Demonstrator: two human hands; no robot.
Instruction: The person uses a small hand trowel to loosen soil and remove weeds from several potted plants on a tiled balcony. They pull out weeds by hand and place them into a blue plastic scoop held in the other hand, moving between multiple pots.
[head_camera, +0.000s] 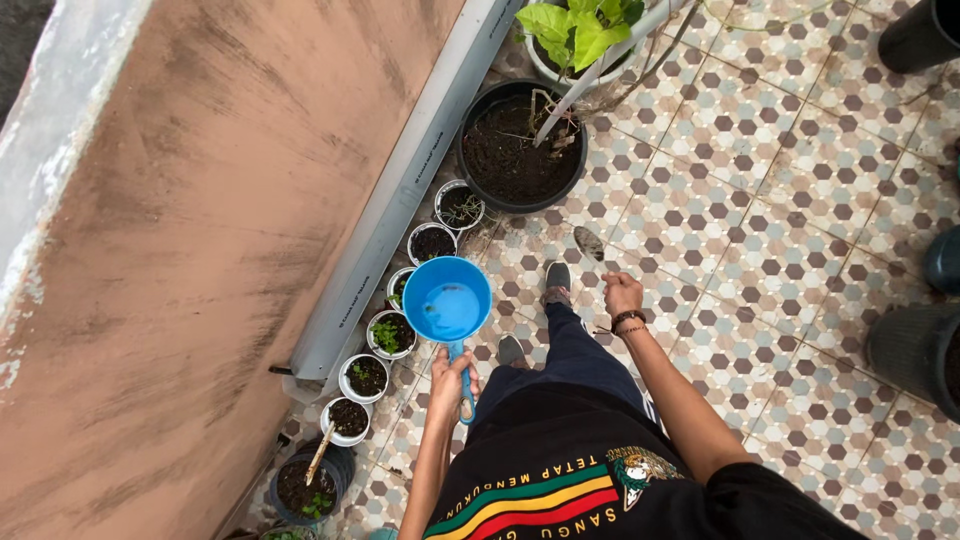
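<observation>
My left hand (450, 385) is wrapped tight around the handle of a round blue plastic water scoop (447, 300), which I hold level with water in it over the row of small white seedling pots (366, 377) along the wall, while my right hand (622, 293) hangs loosely curled and empty. The soil in all the pots, and in the large black plastic pot (520, 150) farther off, looks dark, so I can't judge how many are watered.

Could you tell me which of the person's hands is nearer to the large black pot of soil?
Right. The right hand hangs empty just below the large black pot; the left hand is lower down, holding the blue water scoop.
</observation>
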